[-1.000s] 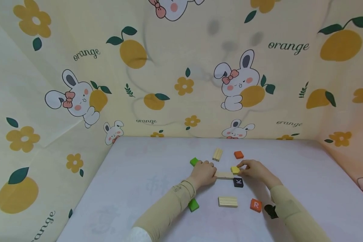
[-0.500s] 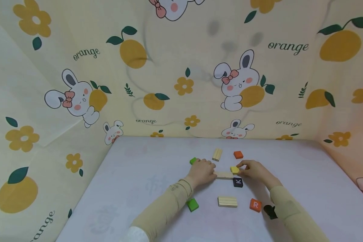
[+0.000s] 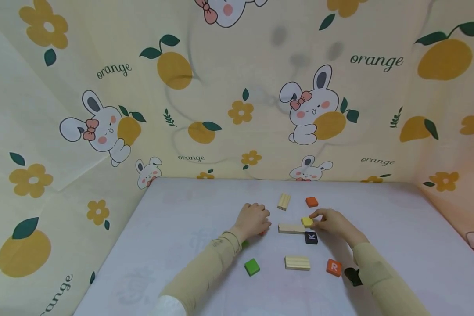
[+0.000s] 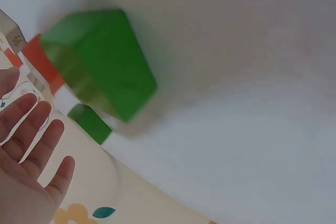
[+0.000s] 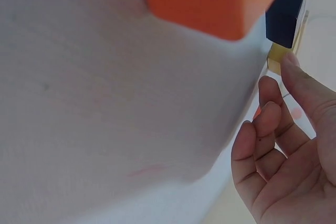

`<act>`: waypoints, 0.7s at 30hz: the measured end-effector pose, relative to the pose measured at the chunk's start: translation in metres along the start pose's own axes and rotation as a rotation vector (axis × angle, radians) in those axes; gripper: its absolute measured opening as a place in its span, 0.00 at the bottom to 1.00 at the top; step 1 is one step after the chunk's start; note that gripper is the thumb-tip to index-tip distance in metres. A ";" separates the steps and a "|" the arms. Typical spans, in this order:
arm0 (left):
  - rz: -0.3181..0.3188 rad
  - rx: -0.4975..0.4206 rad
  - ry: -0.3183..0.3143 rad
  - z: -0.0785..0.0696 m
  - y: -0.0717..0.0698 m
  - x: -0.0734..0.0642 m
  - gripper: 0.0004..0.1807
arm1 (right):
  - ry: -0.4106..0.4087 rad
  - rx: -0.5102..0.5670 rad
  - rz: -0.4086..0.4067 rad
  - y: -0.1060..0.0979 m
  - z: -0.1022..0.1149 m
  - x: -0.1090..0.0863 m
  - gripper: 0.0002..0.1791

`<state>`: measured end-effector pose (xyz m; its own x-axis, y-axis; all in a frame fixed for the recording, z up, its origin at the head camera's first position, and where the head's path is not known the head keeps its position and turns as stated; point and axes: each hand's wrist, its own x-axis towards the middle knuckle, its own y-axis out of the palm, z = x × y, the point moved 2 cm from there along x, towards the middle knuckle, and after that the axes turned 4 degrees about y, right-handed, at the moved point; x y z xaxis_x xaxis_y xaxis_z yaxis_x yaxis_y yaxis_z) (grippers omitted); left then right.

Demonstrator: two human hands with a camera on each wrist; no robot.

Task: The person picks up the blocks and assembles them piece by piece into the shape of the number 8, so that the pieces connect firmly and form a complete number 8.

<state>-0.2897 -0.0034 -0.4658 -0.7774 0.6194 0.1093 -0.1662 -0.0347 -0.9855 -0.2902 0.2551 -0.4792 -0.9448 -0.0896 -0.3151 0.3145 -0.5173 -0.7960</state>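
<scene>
In the head view my left hand (image 3: 254, 219) is over the left part of the table, above a red block (image 3: 262, 233) that it mostly covers. The left wrist view shows its fingers (image 4: 44, 135) loosely spread with nothing between them. My right hand (image 3: 332, 221) pinches a yellow block (image 3: 307, 221) between thumb and forefinger, at the right end of a flat wooden plank (image 3: 291, 228). A black block marked K (image 3: 310, 238) lies just in front of the yellow one. Partly hidden by the left sleeve is a green block (image 3: 244, 244).
Nearer the front lie another green block (image 3: 252, 267), a grooved wooden block (image 3: 297, 263) and an orange block marked R (image 3: 334, 267). Farther back are a second grooved wooden block (image 3: 284, 202) and an orange block (image 3: 311, 202). A patterned cloth wall (image 3: 237, 145) rises behind the table.
My left hand has left the plank's left end and moved left, uncovering that end. The far green block is now covered by it. My right hand stays at the yellow block.
</scene>
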 end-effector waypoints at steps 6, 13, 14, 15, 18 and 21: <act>0.019 -0.014 -0.014 0.009 -0.001 -0.003 0.16 | 0.011 0.012 0.001 0.000 0.000 0.000 0.18; 0.014 -0.044 -0.026 0.022 0.003 -0.007 0.16 | 0.003 0.017 0.000 -0.001 0.000 -0.002 0.18; 0.011 -0.057 -0.037 0.024 0.003 -0.008 0.15 | -0.004 0.015 0.003 -0.001 0.000 -0.002 0.19; 0.008 -0.068 -0.048 0.026 0.003 -0.010 0.15 | -0.003 0.017 0.005 -0.001 0.000 -0.002 0.19; 0.017 -0.095 -0.086 0.031 0.002 -0.014 0.14 | -0.001 0.020 0.006 -0.002 0.000 -0.003 0.19; 0.041 -0.085 -0.114 0.036 0.004 -0.016 0.14 | 0.010 0.027 0.006 -0.001 -0.001 -0.003 0.19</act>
<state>-0.2994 -0.0418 -0.4670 -0.8470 0.5257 0.0783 -0.0851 0.0114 -0.9963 -0.2874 0.2566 -0.4777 -0.9420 -0.0840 -0.3248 0.3170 -0.5399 -0.7798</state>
